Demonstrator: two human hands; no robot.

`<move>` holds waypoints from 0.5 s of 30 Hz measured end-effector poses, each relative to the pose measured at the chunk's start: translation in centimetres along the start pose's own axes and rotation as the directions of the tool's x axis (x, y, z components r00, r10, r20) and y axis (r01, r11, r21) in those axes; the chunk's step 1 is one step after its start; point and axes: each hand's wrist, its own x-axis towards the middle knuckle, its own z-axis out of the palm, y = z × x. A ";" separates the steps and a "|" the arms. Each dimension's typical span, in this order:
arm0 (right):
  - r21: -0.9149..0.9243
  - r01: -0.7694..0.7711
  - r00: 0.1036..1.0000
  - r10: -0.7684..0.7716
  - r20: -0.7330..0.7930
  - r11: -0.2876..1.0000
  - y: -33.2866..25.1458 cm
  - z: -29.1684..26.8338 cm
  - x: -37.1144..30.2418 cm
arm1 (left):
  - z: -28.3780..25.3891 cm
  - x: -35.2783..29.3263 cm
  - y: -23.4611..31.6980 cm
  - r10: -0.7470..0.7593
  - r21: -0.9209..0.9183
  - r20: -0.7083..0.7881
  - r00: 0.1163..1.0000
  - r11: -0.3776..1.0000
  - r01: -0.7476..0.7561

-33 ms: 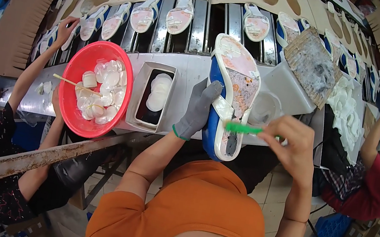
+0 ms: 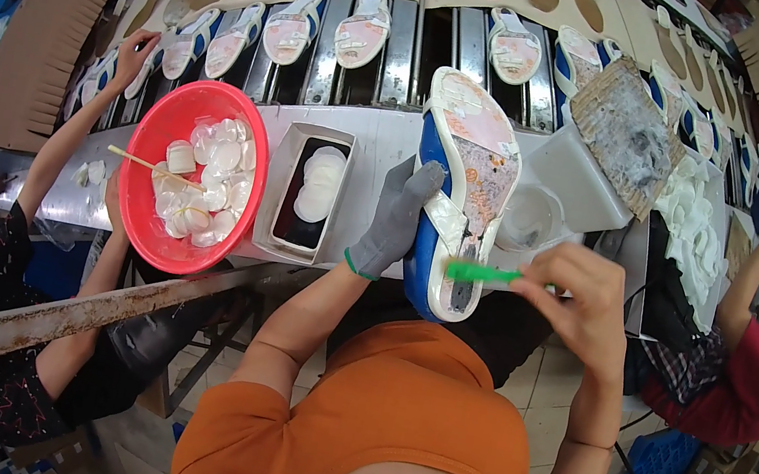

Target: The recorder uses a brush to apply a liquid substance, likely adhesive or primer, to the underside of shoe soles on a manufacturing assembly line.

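My left hand (image 2: 400, 220), in a grey glove, is wrapped around the side of a sandal upper on a blue shoe last (image 2: 476, 152), bottom side up with the toe away from me. A white rim and white straps surround its pinkish and grey speckled underside. Between the fingers of my bare right hand (image 2: 579, 287) is a small green brush (image 2: 485, 274). Its head touches or hovers just over the dark heel part; I cannot tell which. Beyond my right hand sits a clear round bowl (image 2: 532, 218), partly hidden.
To the left stand a red basin (image 2: 135, 164) with white discs and a stick, and a box (image 2: 271, 243) with white discs. A roller conveyor (image 2: 390, 81) carries several lasted sandals. A stained board (image 2: 626, 133) leans at right. Co-workers (image 2: 96, 177) (image 2: 735, 351) sit at both sides.
The green brush and my right hand have moved slightly toward me, down the heel part. My left hand keeps the sandal still.
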 end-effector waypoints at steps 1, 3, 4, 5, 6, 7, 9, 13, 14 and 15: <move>0.047 0.050 0.998 -0.052 0.044 0.998 -0.2 0.0 -0.1 | -0.1 0.0 0.1 -0.002 0.019 -0.002 1.000 1.000 0.002; 0.043 -0.034 0.995 0.030 0.096 0.998 -0.4 -0.1 -0.1 | -0.3 0.0 0.1 0.018 0.045 -0.003 1.000 0.999 -0.018; 0.090 -0.004 0.997 -0.003 0.078 0.996 -0.5 -0.1 -0.1 | -0.3 0.0 0.0 0.020 0.050 0.010 1.000 0.999 -0.020; 0.042 -0.105 0.994 0.103 0.039 0.994 -0.5 -0.1 0.0 | -0.3 0.1 -0.1 0.025 0.056 0.017 1.000 0.998 -0.026; 0.011 -0.133 0.991 0.133 -0.005 0.991 -0.5 0.0 0.2 | -0.2 0.1 -0.1 0.026 0.069 0.018 0.999 0.997 -0.027; -0.002 -0.155 0.987 0.155 -0.050 0.988 -0.5 0.0 0.2 | -0.2 0.1 -0.2 0.033 0.063 0.020 0.999 0.997 -0.035; -0.080 -0.200 0.978 0.194 -0.073 0.977 -0.6 0.1 0.2 | -0.2 0.0 -0.2 0.045 0.062 0.006 0.999 0.997 -0.046; -0.005 0.089 0.996 -0.089 0.003 0.996 -1.0 0.2 -0.2 | -0.4 -0.3 0.1 0.036 0.049 -0.002 0.999 0.998 -0.036; -0.051 -0.011 1.000 0.012 0.014 0.999 -1.1 0.2 -0.3 | -0.4 -0.3 0.1 0.037 0.051 0.002 0.999 0.998 -0.037; -0.059 -0.047 0.999 0.047 -0.005 0.997 -1.1 0.2 -0.3 | -0.4 -0.3 0.1 0.041 0.047 0.008 0.999 0.998 -0.041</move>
